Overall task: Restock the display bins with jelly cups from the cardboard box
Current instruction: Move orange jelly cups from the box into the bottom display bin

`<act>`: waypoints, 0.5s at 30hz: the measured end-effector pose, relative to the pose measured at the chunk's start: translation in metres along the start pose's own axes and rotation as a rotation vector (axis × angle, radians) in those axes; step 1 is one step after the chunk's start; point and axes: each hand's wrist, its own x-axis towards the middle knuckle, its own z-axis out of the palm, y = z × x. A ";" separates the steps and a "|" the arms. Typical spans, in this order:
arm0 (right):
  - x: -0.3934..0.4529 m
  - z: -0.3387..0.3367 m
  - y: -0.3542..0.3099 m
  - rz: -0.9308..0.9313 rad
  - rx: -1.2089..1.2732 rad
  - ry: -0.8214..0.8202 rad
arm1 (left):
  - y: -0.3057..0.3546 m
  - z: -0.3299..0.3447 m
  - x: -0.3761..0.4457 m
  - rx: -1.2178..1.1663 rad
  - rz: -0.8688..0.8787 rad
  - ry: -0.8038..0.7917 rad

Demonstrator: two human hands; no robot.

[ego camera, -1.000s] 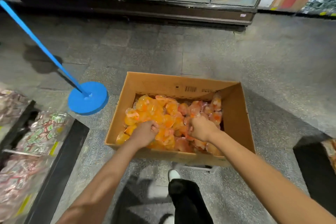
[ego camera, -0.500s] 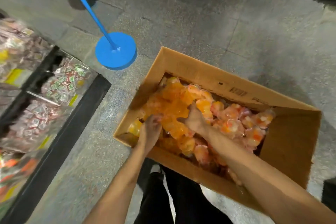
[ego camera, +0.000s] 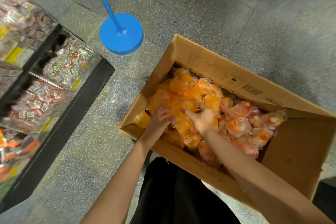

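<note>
Small clear plastic jelly cups with orange filling are heaped in the open brown cardboard box on the floor. The left hand and right hand are curled round a shared cluster of cups. Slippery cups could be spilled if too many are lifted towards the clear display bins at left.

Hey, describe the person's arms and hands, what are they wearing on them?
Both forearms are bare with no sleeves in view. The left hand and right hand wear no gloves; no watch, bracelet or ring shows. Dark trousers are visible below.
</note>
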 end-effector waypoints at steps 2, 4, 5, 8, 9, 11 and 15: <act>-0.026 -0.009 -0.007 -0.135 0.033 -0.177 | 0.003 0.003 0.001 -0.038 -0.031 -0.049; -0.042 -0.015 -0.006 -0.243 -0.022 -0.367 | 0.005 0.002 0.001 0.064 -0.035 -0.078; -0.045 -0.018 -0.003 -0.250 -0.046 -0.474 | 0.003 -0.001 0.002 0.120 -0.035 -0.084; -0.040 -0.019 0.008 0.024 0.027 -0.454 | -0.005 -0.009 -0.003 0.208 0.010 -0.034; -0.034 -0.017 0.011 0.121 0.045 -0.331 | -0.007 -0.011 -0.005 0.234 0.024 -0.008; -0.020 -0.013 0.016 0.319 0.046 -0.106 | -0.008 -0.010 -0.008 0.265 0.063 0.035; 0.005 0.008 0.016 0.582 0.362 -0.104 | -0.012 -0.009 -0.005 0.222 0.095 0.069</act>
